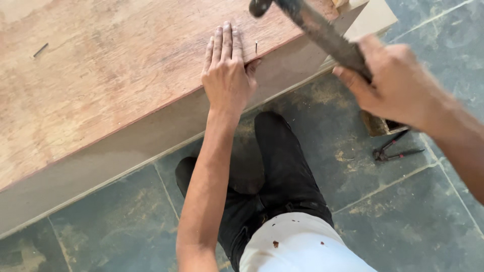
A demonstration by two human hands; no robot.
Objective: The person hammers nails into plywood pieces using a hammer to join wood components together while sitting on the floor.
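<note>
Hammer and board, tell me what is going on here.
A person kneels on a tiled floor beside a plywood board. The left hand lies flat on the board near its edge, fingers spread out beside a small nail standing upright in the wood. The right hand grips a hammer raised above the nail. Another nail lies loose farther along the board, and a pair of pliers rests on the floor.

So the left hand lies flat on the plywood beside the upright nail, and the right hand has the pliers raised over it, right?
Not quite. The right hand grips a hammer, not pliers; the pliers lie on the tiled floor. The head view shows this. The rest holds: the left hand lies flat on the plywood beside the upright nail.
</note>
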